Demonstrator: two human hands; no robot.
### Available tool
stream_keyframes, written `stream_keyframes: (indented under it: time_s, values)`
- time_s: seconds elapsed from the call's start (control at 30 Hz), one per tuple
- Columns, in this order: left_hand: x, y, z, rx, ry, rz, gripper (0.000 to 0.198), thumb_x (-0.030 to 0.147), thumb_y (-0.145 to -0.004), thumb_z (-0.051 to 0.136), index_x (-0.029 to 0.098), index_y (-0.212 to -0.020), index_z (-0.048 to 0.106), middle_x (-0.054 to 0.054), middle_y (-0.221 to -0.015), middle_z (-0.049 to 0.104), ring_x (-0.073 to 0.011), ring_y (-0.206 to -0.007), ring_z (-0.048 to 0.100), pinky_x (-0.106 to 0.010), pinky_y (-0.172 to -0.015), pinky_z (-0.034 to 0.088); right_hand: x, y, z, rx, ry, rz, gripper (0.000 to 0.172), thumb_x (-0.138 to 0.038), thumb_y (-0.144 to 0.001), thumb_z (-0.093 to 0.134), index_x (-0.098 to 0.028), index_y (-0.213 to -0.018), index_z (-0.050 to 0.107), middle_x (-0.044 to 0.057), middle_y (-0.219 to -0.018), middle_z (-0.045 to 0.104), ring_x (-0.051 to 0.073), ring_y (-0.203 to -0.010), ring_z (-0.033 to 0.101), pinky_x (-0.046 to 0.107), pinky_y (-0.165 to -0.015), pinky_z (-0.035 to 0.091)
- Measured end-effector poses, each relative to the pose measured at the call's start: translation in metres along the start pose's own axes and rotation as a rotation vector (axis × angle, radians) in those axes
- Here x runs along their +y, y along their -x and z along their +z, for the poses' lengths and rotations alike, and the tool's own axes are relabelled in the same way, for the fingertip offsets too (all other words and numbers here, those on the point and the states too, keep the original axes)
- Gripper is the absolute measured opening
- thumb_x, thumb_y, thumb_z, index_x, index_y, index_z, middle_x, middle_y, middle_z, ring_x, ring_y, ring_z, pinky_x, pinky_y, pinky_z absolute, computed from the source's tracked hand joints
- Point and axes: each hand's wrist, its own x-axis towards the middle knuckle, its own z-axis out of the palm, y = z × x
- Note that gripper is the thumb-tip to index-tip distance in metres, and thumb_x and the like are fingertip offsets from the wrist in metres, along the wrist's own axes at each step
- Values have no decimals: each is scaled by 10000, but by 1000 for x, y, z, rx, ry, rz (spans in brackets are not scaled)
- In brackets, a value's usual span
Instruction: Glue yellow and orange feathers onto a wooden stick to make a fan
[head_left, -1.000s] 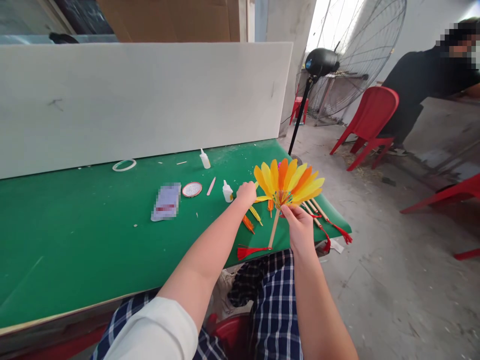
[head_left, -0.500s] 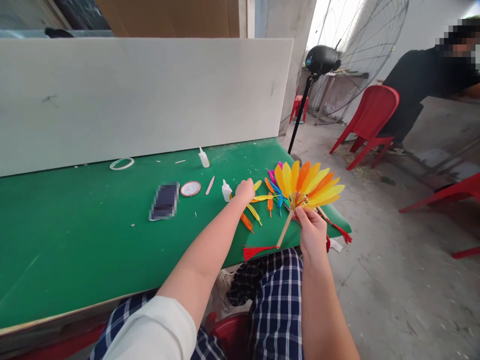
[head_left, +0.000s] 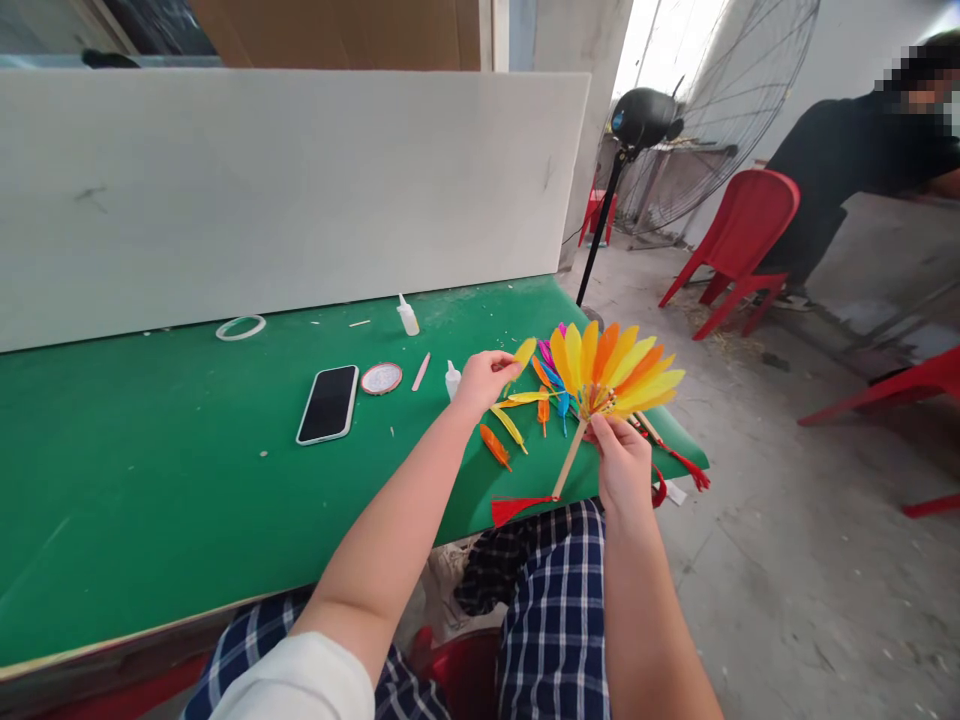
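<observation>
My right hand (head_left: 624, 458) is closed around the base of a feather fan (head_left: 616, 368), whose yellow and orange feathers spread upward. The fan's wooden handle (head_left: 570, 460) slants down to a red tassel (head_left: 517, 511) at the table's front edge. Between the fingertips of my left hand (head_left: 486, 382) is a yellow feather (head_left: 526, 351), pinched and lifted off the table. Loose feathers lie below it: a yellow one (head_left: 510, 429), an orange one (head_left: 495, 447), and blue ones (head_left: 563, 408) nearer the fan. A white squeeze bottle (head_left: 452, 378) is partly hidden behind my left hand.
On the green table (head_left: 187, 480) lie a phone (head_left: 328, 404), a round white disc (head_left: 382, 378), a pink stick (head_left: 421, 372) and a tape ring (head_left: 241, 328). Another squeeze bottle (head_left: 407, 316) stands farther back, before a white board (head_left: 300, 190). A person (head_left: 832, 160) sits beyond the fan stand (head_left: 604, 220).
My left hand has risen slightly and turned, and the yellow feather in its fingertips now shows clearly above the table. The right hand and the fan have barely moved.
</observation>
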Motion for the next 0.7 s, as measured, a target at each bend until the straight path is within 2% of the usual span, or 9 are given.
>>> stream_keyframes:
  time_s: [0.1, 0.2, 0.33, 0.47, 0.57, 0.7]
  values:
    - [2, 27, -25, 151, 597, -97, 251, 386, -705, 615, 166, -827, 622, -21, -745, 635, -89, -582, 543, -198, -490, 401, 0, 6, 18, -81, 18, -17, 231, -368, -582, 726, -165, -666, 656, -2, -620, 615, 109, -578, 539, 265, -578, 458]
    - [-1, 53, -52, 189, 863, -129, 254, 368, -661, 669, 159, -780, 587, 15, -639, 587, -64, -477, 508, -176, -414, 365, -3, 18, 48, -175, 72, -33, 221, -381, -616, 699, -171, -657, 643, -8, -611, 611, 110, -568, 543, 263, -571, 461]
    - [-13, 79, -85, 293, 872, -101, 281, 368, -665, 679, 156, -818, 577, 5, -634, 618, -85, -483, 562, -176, -415, 411, -5, 40, 100, -324, 85, -26, 230, -392, -625, 689, -173, -670, 635, -1, -630, 631, 131, -582, 582, 269, -548, 488]
    - [-39, 93, -108, 394, 884, -83, 318, 327, -654, 701, 157, -899, 589, 2, -666, 646, -96, -561, 606, -198, -528, 491, -2, 57, 148, -460, 99, -19, 227, -388, -629, 686, -173, -680, 635, 1, -622, 638, 144, -578, 601, 290, -559, 518]
    - [-58, 97, -119, 418, 918, -126, 403, 299, -633, 717, 167, -986, 574, -10, -725, 673, -108, -615, 622, -221, -577, 510, 5, 61, 173, -526, 117, -40, 222, -387, -633, 684, -177, -687, 639, -7, -621, 633, 141, -579, 601, 299, -579, 527]
    - [-74, 100, -128, 484, 857, -143, 406, 313, -634, 707, 182, -992, 569, -29, -815, 688, -159, -689, 652, -225, -536, 509, 18, 63, 192, -596, 132, -39, 224, -393, -631, 686, -180, -683, 639, -8, -629, 638, 145, -588, 608, 306, -585, 531]
